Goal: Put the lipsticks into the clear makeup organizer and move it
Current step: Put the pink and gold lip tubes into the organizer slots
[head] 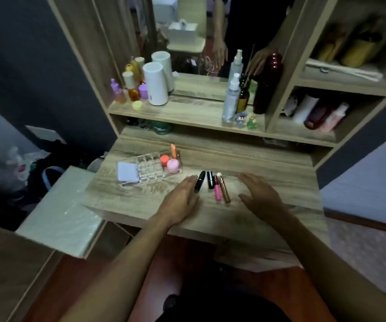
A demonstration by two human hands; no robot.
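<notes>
Several lipsticks lie in a row on the wooden desk (268,187): a black one (199,181), a shorter black one (210,179), a pink tube (217,191) and a brown-gold tube (224,189). The clear makeup organizer (147,167) stands to their left, holding a white pad, an orange-red jar, a pink jar and an orange stick. My left hand (180,202) hovers open, its fingertips just beside the black lipstick. My right hand (259,195) is open to the right of the row, holding nothing.
A shelf behind the desk carries bottles, a white cylinder (156,83), a spray bottle (231,98) and a dark red bottle (268,82) before a mirror. Side cubbies at the right hold more bottles. A white box (64,212) sits left of the desk.
</notes>
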